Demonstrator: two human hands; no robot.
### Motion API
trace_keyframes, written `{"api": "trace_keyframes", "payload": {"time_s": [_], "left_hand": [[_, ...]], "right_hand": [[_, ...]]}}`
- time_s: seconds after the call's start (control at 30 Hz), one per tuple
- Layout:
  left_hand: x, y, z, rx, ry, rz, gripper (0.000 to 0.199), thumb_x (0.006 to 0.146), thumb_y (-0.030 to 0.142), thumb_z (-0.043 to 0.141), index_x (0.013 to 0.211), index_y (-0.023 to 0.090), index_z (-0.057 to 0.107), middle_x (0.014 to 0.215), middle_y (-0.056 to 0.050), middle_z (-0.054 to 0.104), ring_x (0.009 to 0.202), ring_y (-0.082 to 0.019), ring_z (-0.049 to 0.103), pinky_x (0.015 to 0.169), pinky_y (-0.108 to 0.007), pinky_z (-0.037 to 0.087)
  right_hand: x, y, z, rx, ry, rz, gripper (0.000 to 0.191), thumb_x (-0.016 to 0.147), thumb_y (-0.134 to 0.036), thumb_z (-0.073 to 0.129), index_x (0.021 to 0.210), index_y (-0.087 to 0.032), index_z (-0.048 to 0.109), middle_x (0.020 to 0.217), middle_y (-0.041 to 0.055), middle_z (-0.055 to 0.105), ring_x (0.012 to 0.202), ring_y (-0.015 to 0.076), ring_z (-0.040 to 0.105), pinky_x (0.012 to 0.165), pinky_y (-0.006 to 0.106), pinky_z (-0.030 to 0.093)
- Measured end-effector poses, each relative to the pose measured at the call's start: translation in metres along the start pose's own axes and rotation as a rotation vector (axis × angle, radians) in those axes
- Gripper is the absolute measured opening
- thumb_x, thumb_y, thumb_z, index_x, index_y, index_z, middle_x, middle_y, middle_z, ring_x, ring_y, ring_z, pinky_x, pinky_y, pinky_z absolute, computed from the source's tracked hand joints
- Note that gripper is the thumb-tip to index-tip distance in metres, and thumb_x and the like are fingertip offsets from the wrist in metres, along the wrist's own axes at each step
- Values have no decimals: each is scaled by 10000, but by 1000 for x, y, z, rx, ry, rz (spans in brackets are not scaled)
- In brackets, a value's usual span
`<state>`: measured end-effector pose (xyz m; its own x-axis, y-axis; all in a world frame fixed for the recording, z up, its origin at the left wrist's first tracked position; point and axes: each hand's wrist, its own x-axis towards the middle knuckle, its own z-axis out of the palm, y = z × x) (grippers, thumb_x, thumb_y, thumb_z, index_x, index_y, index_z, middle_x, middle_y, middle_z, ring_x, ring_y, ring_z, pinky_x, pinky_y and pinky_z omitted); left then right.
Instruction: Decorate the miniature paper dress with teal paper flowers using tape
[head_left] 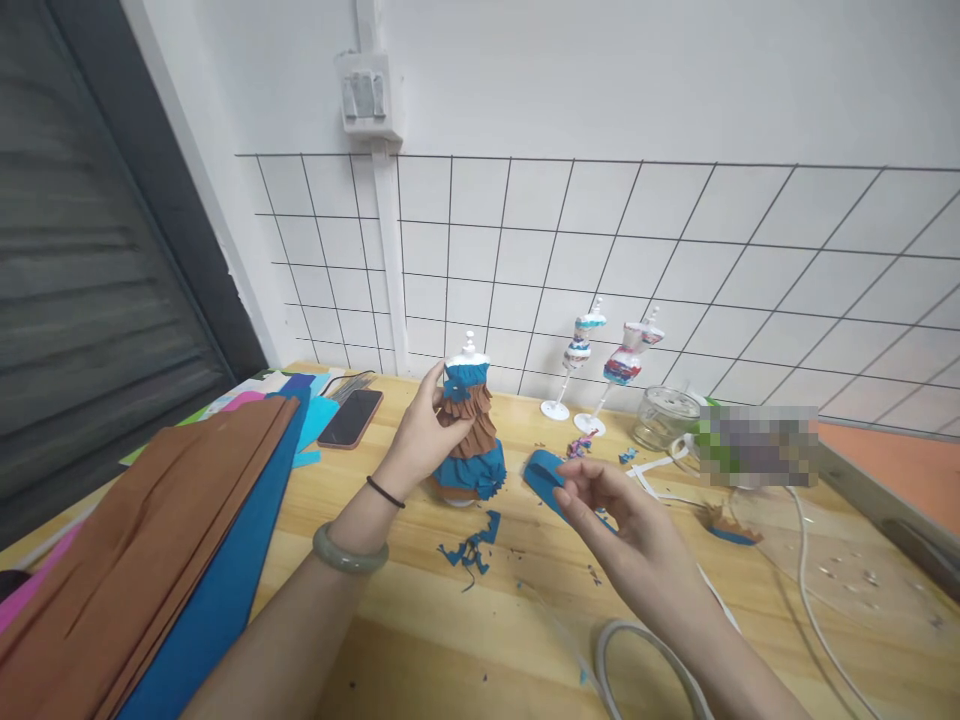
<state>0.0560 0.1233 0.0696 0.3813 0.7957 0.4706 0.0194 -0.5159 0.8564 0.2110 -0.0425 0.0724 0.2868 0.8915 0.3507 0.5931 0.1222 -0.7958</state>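
Note:
A small white mannequin (470,440) wears a dress of ruffled brown and blue crepe paper, with a blue flower at the chest. My left hand (426,432) is wrapped round its side and back at waist height; the figure stands upright on the table. To the right, my right hand (611,500) is raised with thumb and index fingertips close together at the edge of a blue piece (544,472). Whether the fingertips grip that piece or anything small cannot be made out. Blue paper scraps (476,545) lie in front of the mannequin.
Brown and blue paper sheets (157,530) cover the left side, beside a phone (351,418). Two more mannequins (577,355) (630,355) stand near the wall grid. A glass jar (666,418), white cables (802,570) and a clear plastic sheet (862,560) are on the right.

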Motion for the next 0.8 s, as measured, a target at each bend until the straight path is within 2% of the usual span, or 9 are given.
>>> {"api": "trace_keyframes", "payload": {"time_s": [0.1, 0.2, 0.3, 0.4, 0.63, 0.8], "left_hand": [[0, -1, 1, -31, -59, 4, 666, 725, 166, 597, 1313, 204, 285, 1175, -78, 566, 1051, -189, 564, 882, -309, 471], [0, -2, 0, 7, -57, -2, 647, 712, 188, 621, 1287, 209, 328, 1155, -74, 576, 1037, -198, 569, 880, -322, 470], [0, -2, -3, 90, -38, -5, 625, 693, 219, 646, 1257, 226, 376, 1148, -66, 576, 1039, -214, 563, 892, -353, 459], [0, -2, -5, 109, -57, -4, 659, 683, 224, 652, 1274, 234, 359, 1166, -70, 561, 1058, -224, 549, 905, -376, 448], [-1, 3, -4, 48, -165, 24, 707, 668, 213, 664, 1291, 227, 331, 1216, -86, 528, 1118, -231, 512, 950, -402, 408], [-3, 10, -10, 117, -209, -37, 993, 596, 282, 744, 1385, 262, 141, 1306, -113, 457, 1221, -266, 414, 1009, -447, 328]], "right_hand": [[-1, -4, 1, -37, -39, 18, 166, 841, -357, 488, 888, -211, 551, 751, 4, 576, 706, 157, 541, 655, 271, 435], [-3, -9, 4, -86, -152, 16, 185, 850, -336, 475, 766, -203, 572, 692, -6, 584, 666, 146, 550, 618, 243, 424], [-5, -11, 9, -156, -222, 6, 265, 832, -358, 510, 624, -194, 528, 590, -25, 550, 573, 126, 516, 545, 221, 393], [-7, -12, 10, -226, -234, -10, 386, 843, -413, 483, 528, -191, 460, 506, -35, 488, 509, 113, 469, 498, 217, 357], [-15, -22, 9, -218, -299, -77, 479, 909, -426, 345, 553, -189, 560, 493, -15, 521, 494, 127, 503, 500, 225, 377], [-19, -29, 7, -280, -384, -56, 396, 913, -362, 360, 612, -207, 564, 533, -19, 544, 486, 130, 492, 466, 219, 358]]}}
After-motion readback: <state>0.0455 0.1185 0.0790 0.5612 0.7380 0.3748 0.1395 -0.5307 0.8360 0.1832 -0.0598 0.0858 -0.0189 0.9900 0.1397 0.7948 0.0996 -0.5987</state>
